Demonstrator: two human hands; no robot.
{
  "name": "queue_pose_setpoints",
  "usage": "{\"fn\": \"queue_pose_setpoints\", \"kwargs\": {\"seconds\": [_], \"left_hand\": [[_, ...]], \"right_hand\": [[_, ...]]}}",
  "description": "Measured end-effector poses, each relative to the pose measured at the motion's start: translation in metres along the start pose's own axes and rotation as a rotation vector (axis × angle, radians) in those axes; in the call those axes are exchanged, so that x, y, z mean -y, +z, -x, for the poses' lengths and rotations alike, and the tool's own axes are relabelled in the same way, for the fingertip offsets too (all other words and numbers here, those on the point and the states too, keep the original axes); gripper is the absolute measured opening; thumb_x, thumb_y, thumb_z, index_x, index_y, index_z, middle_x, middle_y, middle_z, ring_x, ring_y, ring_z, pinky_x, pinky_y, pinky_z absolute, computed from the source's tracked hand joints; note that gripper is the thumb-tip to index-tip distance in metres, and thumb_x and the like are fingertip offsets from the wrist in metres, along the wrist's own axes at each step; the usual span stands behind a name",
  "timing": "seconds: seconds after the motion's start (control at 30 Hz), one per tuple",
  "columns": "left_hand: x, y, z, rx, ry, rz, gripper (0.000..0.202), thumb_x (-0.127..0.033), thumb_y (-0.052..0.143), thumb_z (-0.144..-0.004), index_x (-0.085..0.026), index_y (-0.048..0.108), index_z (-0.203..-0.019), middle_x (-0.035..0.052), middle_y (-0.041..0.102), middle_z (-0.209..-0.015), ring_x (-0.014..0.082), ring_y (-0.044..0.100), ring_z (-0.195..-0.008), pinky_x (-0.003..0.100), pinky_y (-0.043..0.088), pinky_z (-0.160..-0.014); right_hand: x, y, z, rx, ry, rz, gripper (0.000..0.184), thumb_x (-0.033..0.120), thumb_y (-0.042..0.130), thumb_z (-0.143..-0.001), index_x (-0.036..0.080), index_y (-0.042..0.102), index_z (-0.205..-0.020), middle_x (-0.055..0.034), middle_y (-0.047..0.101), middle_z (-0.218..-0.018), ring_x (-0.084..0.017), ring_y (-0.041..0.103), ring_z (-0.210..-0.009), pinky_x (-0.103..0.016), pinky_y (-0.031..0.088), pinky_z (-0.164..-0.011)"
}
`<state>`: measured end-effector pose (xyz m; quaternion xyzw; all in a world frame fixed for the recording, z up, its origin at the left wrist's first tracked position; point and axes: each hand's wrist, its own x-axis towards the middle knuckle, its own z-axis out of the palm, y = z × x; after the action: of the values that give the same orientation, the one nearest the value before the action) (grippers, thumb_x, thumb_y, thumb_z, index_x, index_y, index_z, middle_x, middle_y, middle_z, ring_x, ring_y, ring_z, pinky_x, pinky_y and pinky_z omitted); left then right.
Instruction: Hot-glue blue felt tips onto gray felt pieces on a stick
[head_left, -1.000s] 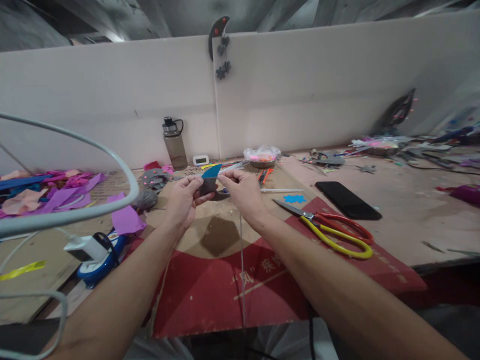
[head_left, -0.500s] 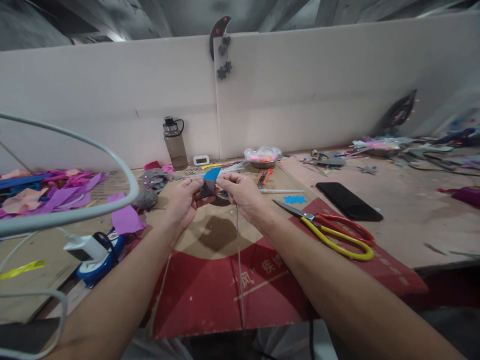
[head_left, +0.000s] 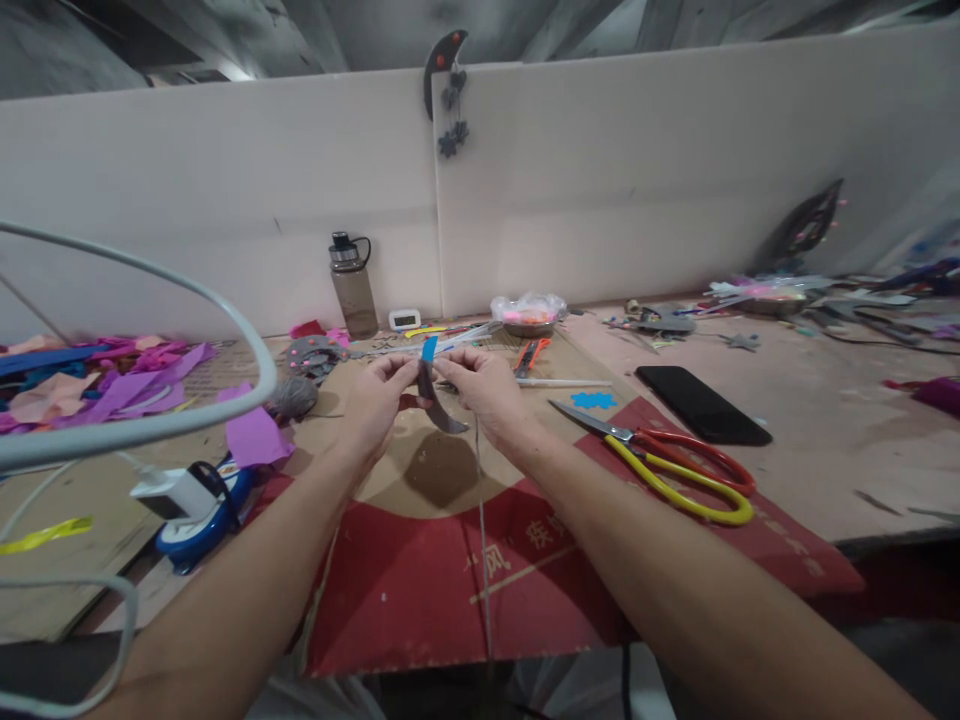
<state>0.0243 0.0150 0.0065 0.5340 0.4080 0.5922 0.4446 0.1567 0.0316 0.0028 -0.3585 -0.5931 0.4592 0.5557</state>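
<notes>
Over the middle of the cardboard, my left hand (head_left: 381, 402) and my right hand (head_left: 487, 388) pinch a thin curved grey felt piece (head_left: 444, 416) between them. A narrow blue piece (head_left: 429, 349) shows at its upper end; how the two are joined is hard to see. The grey piece's lower end curves right, beneath the fingers. From near my right hand a thin grey yarn strand (head_left: 481, 500) hangs toward the board's front edge. To the right of my right hand lie a blue flower-like cutout (head_left: 593, 400) and scissors (head_left: 637, 445) with red and yellow handles.
A red-printed cardboard sheet (head_left: 420, 600) covers the worktop. A black phone (head_left: 701, 404) lies right. Behind are a bottle (head_left: 353, 290), an orange cutter (head_left: 532, 356) and a bowl (head_left: 528, 318). Left are a yarn ball (head_left: 294, 396), felt scraps (head_left: 154, 385), a power strip (head_left: 196, 535) and a cable (head_left: 225, 295).
The held felt has been turned: its blue part now looks narrower, and the grey piece's curved lower end hangs in sight. Both hands remain in nearly the same place.
</notes>
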Motion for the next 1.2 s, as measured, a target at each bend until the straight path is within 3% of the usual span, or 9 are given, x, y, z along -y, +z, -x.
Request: {"fn": "queue_pose_setpoints", "kwargs": {"seconds": [0.23, 0.5, 0.77, 0.87, 1.0, 1.1, 1.2], "left_hand": [[-0.002, 0.005, 0.004, 0.037, 0.057, -0.153, 0.032, -0.033, 0.069, -0.064, -0.014, 0.056, -0.086, 0.0036, 0.059, -0.080, 0.0134, 0.057, -0.070, 0.024, 0.051, -0.052], [0.000, 0.004, 0.003, 0.028, 0.004, -0.139, 0.021, -0.027, 0.064, -0.067, -0.014, 0.059, -0.084, 0.0030, 0.062, -0.075, 0.0129, 0.058, -0.066, 0.023, 0.048, -0.056], [-0.005, 0.005, 0.004, 0.073, -0.009, -0.129, 0.018, -0.030, 0.065, -0.068, -0.017, 0.066, -0.080, 0.0016, 0.064, -0.074, 0.0125, 0.058, -0.068, 0.022, 0.047, -0.062], [-0.010, 0.003, 0.005, 0.027, 0.050, -0.243, 0.012, -0.028, 0.067, -0.066, -0.018, 0.067, -0.071, 0.0004, 0.064, -0.069, 0.0139, 0.057, -0.068, 0.021, 0.046, -0.056], [-0.013, 0.001, 0.006, -0.003, 0.070, -0.336, 0.008, -0.025, 0.066, -0.067, -0.018, 0.068, -0.070, -0.0007, 0.061, -0.063, 0.0105, 0.052, -0.052, 0.018, 0.040, -0.043], [-0.011, 0.004, 0.006, 0.045, -0.007, -0.277, 0.013, -0.028, 0.063, -0.070, -0.017, 0.067, -0.075, 0.0009, 0.063, -0.068, 0.0097, 0.052, -0.048, 0.020, 0.042, -0.040], [-0.006, 0.007, 0.004, 0.075, -0.067, -0.100, 0.017, -0.029, 0.065, -0.069, -0.016, 0.064, -0.079, 0.0035, 0.065, -0.076, 0.0133, 0.060, -0.063, 0.025, 0.052, -0.055]], "right_hand": [[-0.002, -0.001, -0.002, 0.008, -0.047, -0.002, 0.022, 0.036, 0.057, -0.071, 0.015, 0.063, -0.073, 0.0021, 0.054, -0.060, -0.007, 0.041, -0.051, -0.021, 0.035, -0.051], [-0.002, 0.001, 0.001, 0.006, -0.133, 0.108, 0.017, 0.026, 0.052, -0.074, 0.015, 0.064, -0.076, -0.0004, 0.061, -0.069, -0.010, 0.051, -0.062, -0.024, 0.040, -0.061], [-0.005, -0.001, 0.001, -0.038, -0.229, 0.253, 0.017, 0.024, 0.051, -0.076, 0.016, 0.065, -0.077, -0.0012, 0.062, -0.069, -0.011, 0.051, -0.063, -0.025, 0.040, -0.063], [-0.005, -0.002, 0.001, -0.031, -0.242, 0.278, 0.018, 0.025, 0.050, -0.077, 0.016, 0.065, -0.077, -0.0011, 0.061, -0.069, -0.011, 0.050, -0.063, -0.024, 0.039, -0.062], [-0.003, -0.002, 0.003, -0.035, -0.259, 0.338, 0.017, 0.026, 0.051, -0.076, 0.015, 0.065, -0.076, -0.0001, 0.058, -0.065, -0.010, 0.046, -0.059, -0.024, 0.036, -0.057], [-0.003, -0.002, 0.003, -0.042, -0.266, 0.359, 0.016, 0.026, 0.052, -0.075, 0.016, 0.064, -0.074, 0.0010, 0.055, -0.061, -0.010, 0.045, -0.057, -0.023, 0.035, -0.055], [-0.004, -0.002, 0.003, -0.047, -0.257, 0.361, 0.015, 0.026, 0.052, -0.075, 0.016, 0.063, -0.073, 0.0014, 0.055, -0.061, -0.010, 0.045, -0.056, -0.023, 0.036, -0.055]]}}
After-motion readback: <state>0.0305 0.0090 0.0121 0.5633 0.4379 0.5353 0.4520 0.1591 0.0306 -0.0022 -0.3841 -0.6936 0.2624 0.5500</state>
